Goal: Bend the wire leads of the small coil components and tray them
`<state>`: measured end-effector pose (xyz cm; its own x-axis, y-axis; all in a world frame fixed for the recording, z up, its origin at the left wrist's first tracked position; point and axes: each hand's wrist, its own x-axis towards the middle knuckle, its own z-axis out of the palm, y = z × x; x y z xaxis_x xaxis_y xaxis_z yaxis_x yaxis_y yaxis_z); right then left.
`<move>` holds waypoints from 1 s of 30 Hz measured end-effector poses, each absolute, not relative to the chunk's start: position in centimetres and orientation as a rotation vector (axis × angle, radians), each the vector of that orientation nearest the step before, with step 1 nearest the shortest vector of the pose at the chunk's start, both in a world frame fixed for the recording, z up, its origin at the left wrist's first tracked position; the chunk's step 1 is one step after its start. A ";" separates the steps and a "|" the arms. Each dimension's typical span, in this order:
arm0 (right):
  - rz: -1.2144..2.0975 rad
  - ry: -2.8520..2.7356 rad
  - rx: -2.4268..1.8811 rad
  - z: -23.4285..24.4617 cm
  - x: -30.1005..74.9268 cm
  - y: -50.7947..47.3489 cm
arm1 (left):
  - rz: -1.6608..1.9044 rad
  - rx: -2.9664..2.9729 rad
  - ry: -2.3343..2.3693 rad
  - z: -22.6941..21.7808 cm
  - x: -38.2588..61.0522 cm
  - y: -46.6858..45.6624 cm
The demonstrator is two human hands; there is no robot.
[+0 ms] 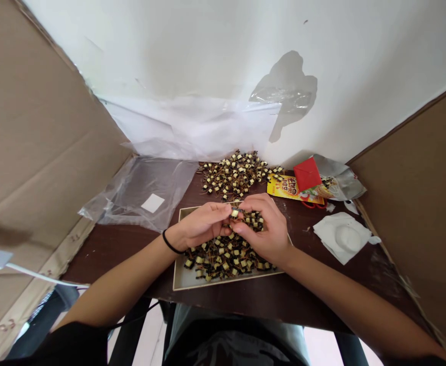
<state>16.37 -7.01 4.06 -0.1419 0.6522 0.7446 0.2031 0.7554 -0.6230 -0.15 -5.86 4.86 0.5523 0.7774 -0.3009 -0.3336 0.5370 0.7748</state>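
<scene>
Between my fingertips is a small transformer, black with a yellow-taped middle. My left hand, a black band at its wrist, pinches it from the left. From the other side the fingers of my right hand close on it too. Both hands are above a shallow white box that holds a heap of similar transformers with thin copper-coloured wires. Behind the box, a second pile of these parts lies on the dark table.
A clear plastic bag lies at the left. On the right are a yellow snack packet, a red packet, red-handled scissors and white tissue. Cardboard walls flank the dark table.
</scene>
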 end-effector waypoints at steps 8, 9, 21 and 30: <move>1.075 -1.418 -0.770 3.5 16.6 -5.7 | 0.554 0.720 0.660 5.1 -0.5 -5.7; 1.152 -1.406 -0.779 3.5 16.6 -5.5 | 0.538 0.721 0.656 5.2 -0.5 -5.7; 1.359 -1.395 -0.776 4.4 16.4 -5.7 | 0.566 0.716 0.682 5.2 -0.3 -5.6; 1.195 -1.384 -0.876 4.2 16.5 -5.6 | 0.812 0.959 0.809 5.1 0.2 -5.9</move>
